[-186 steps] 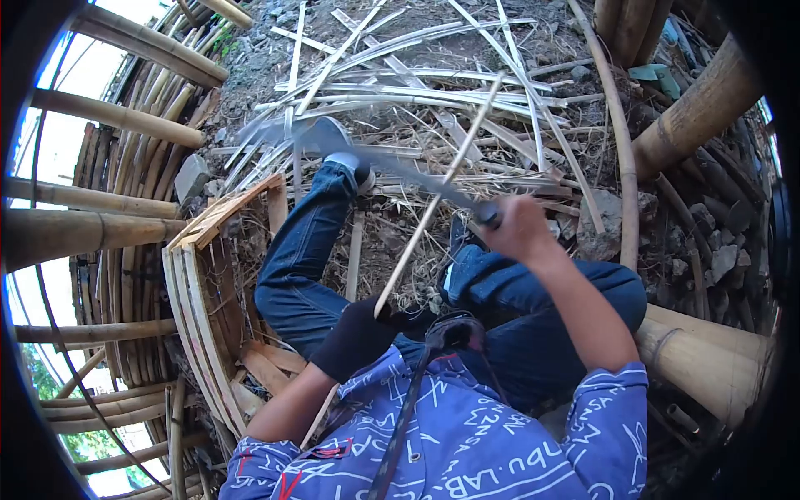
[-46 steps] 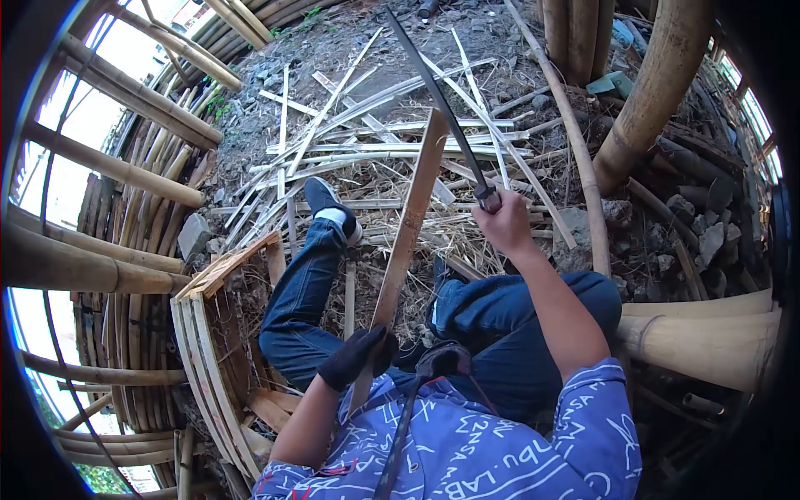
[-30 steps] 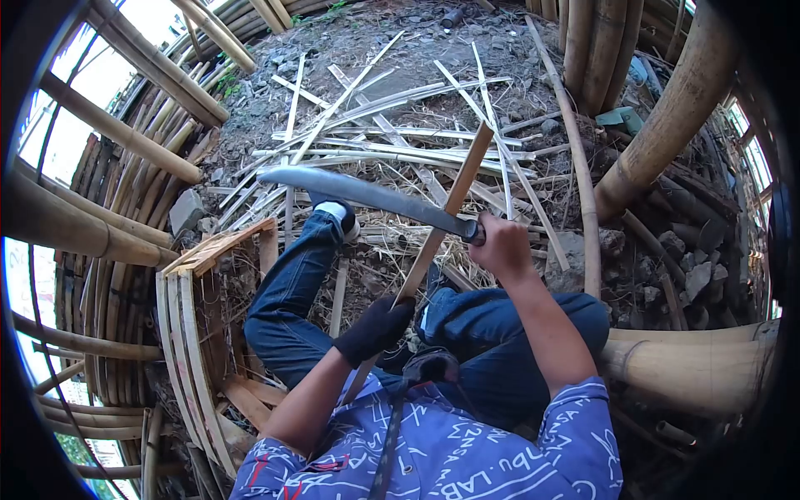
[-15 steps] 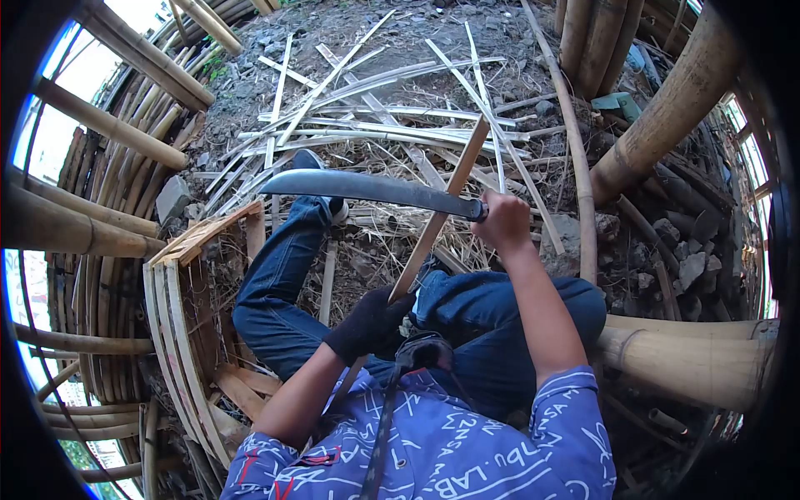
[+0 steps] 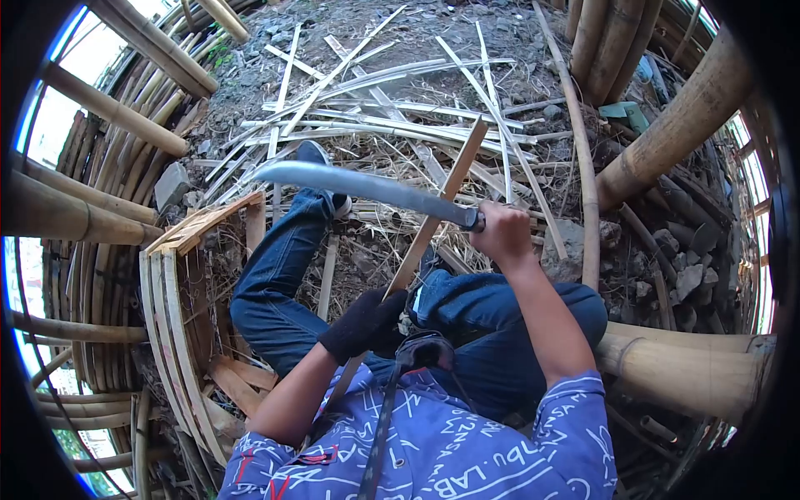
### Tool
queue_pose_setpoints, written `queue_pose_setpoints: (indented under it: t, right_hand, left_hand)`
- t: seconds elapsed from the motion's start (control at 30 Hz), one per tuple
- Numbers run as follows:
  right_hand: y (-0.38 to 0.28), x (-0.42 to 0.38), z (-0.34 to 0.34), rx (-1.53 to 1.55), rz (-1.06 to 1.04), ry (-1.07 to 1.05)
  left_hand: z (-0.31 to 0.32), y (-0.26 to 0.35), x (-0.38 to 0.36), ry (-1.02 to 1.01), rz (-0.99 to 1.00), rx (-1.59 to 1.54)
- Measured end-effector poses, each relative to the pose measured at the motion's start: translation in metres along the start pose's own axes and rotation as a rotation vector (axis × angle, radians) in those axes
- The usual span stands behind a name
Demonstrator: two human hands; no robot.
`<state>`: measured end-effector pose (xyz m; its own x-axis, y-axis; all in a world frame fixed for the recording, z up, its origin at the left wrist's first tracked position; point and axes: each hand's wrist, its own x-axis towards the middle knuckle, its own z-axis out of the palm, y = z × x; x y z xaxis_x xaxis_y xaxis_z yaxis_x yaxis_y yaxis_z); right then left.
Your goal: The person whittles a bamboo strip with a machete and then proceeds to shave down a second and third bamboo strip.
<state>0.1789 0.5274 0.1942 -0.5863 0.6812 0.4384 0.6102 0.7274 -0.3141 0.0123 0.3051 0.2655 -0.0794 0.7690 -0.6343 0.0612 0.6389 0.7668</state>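
Note:
My left hand (image 5: 371,321), in a black glove, is wrapped round a flat bamboo strip (image 5: 437,208) that slants up and to the right from my chest. My bare right hand (image 5: 503,233) grips the dark handle of a long machete (image 5: 358,185). The blade points left, slightly blurred, and crosses the strip above my gloved hand. Whether its edge touches the strip I cannot tell. My fingers on the glove side are partly hidden by the dark fabric.
Thin split strips (image 5: 383,123) lie scattered on the ground ahead. A wooden crate (image 5: 171,333) stands at my left. Thick bamboo poles (image 5: 675,125) rise on both sides, and another (image 5: 692,367) lies by my right knee. Stones (image 5: 690,282) are at the right.
The machete's tip has moved slightly left and its handle end is a little lower. My right hand has dropped slightly with it. The left hand still holds the strip.

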Motion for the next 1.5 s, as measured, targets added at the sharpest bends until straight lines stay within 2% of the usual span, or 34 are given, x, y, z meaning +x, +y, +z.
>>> queue_pose_setpoints:
  t: [0.1,0.2,0.27,0.33,0.37,0.43,0.47,0.53,0.57,0.63,0.67,0.73,0.77,0.83,0.9,0.97,1.0,1.07,1.1,1.2,1.23,1.27,1.33,1.4,1.47,1.5]
  right_hand:
    - [0.01,0.002,-0.003,-0.069,-0.068,-0.005]
    - [0.02,0.002,0.012,-0.134,0.112,-0.019]
    - [0.001,-0.001,0.001,-0.055,0.111,-0.037]
    - [0.006,-0.001,0.0,-0.031,0.093,-0.065]
    - [0.015,0.004,-0.002,-0.048,0.145,-0.088]
    - [0.019,0.007,0.006,-0.099,0.213,-0.1]
    - [0.014,0.004,0.009,-0.097,0.204,-0.099]
    - [0.001,-0.004,0.009,-0.01,0.072,-0.068]
    - [0.0,-0.004,0.006,-0.039,0.028,-0.08]
    - [0.012,0.003,0.008,-0.054,0.124,-0.089]
    - [0.019,0.008,0.009,-0.071,0.206,-0.085]
    - [0.018,0.009,0.011,-0.092,0.246,-0.059]
    - [0.013,0.005,0.009,-0.095,0.181,-0.071]
    - [0.004,-0.001,0.006,-0.027,0.069,-0.046]
    - [0.018,0.008,0.009,-0.017,0.136,-0.086]
    - [0.03,0.016,0.01,-0.064,0.268,-0.079]
    - [0.028,0.012,0.01,-0.059,0.264,-0.078]
    - [0.024,0.007,0.01,-0.1,0.226,-0.079]
    - [0.014,0.004,0.005,-0.069,0.198,-0.1]
    - [0.032,0.01,0.007,-0.065,0.174,-0.098]
    - [0.039,0.018,0.011,-0.094,0.293,-0.099]
    - [0.04,0.02,0.011,-0.117,0.376,-0.117]
    - [0.028,0.01,0.01,-0.142,0.293,-0.117]
    - [0.011,0.006,0.001,-0.107,0.251,-0.15]
    - [0.025,0.011,0.005,-0.08,0.277,-0.089]
    - [0.036,0.019,0.009,-0.068,0.331,-0.077]
  left_hand:
    - [0.001,-0.003,-0.003,0.02,0.053,0.001]
    - [-0.002,-0.015,0.0,0.062,0.125,0.073]
    - [-0.006,-0.013,0.004,0.08,0.175,0.127]
    - [-0.007,-0.008,-0.003,0.042,-0.042,-0.042]
    - [-0.007,-0.01,-0.003,0.039,-0.056,-0.045]
    - [-0.008,-0.01,-0.002,0.045,0.362,0.287]
    - [-0.01,-0.014,-0.002,0.053,0.365,0.283]
    - [-0.015,-0.015,0.001,0.036,0.114,0.147]
    - [-0.016,-0.015,0.002,0.032,0.113,0.151]
    - [-0.009,-0.005,-0.008,0.031,-0.117,0.003]
    - [-0.01,-0.008,-0.01,0.024,-0.125,0.001]
    - [-0.016,-0.01,-0.01,-0.035,0.115,0.075]
    - [-0.017,-0.007,-0.009,-0.029,0.125,0.081]
    - [-0.014,-0.005,-0.013,0.022,-0.01,-0.027]
    - [-0.012,-0.011,-0.015,0.037,-0.098,-0.088]
    - [-0.018,-0.02,-0.015,-0.022,0.128,0.192]
    - [-0.017,-0.021,-0.017,-0.015,0.126,0.192]
    - [-0.016,-0.017,-0.017,0.005,0.036,0.021]
    - [-0.016,-0.017,-0.018,0.003,0.039,0.032]
    - [-0.009,-0.025,-0.023,-0.011,-0.093,-0.104]
    - [-0.01,-0.018,-0.028,-0.022,-0.176,-0.167]
    - [-0.01,-0.021,-0.03,-0.02,-0.179,-0.173]
    - [-0.017,-0.025,-0.026,-0.027,-0.07,-0.146]
    - [-0.024,-0.033,-0.028,-0.071,-0.061,-0.146]
    - [-0.014,-0.024,-0.041,-0.036,-0.239,-0.269]
    - [-0.021,-0.029,-0.043,-0.093,-0.281,-0.319]
